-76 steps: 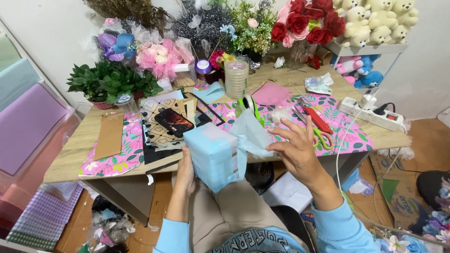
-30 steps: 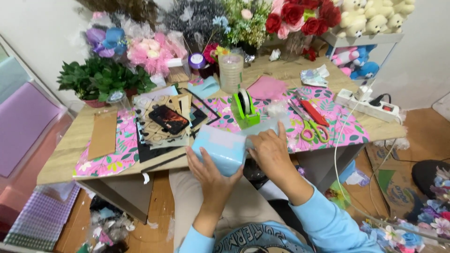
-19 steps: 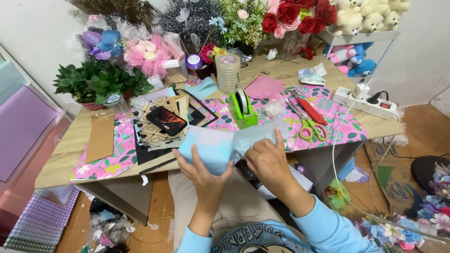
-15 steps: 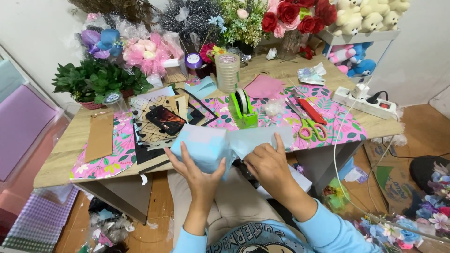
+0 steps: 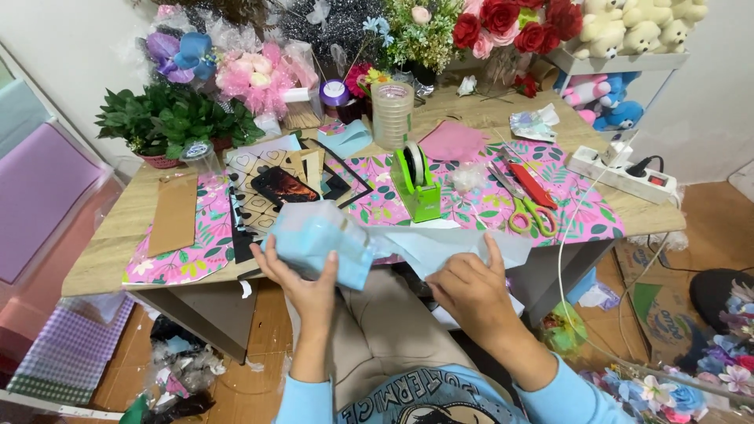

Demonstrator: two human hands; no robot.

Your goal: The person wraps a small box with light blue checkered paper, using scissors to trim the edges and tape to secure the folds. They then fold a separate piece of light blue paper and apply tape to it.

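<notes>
My left hand grips a box-shaped parcel wrapped in pale blue paper just in front of the table edge, above my lap. A loose flap of the same blue paper stretches to the right from the parcel. My right hand presses and holds that flap, fingers spread over it. A green tape dispenser stands on the pink floral sheet directly behind my hands.
Scissors with yellow-green handles and a red cutter lie at the right. A phone rests on patterned papers. Potted greenery, flower bouquets, a clear cup stack and a power strip line the back.
The parcel has been turned and lowered toward my lap. The blue paper flap is now drawn out to the right under my right hand.
</notes>
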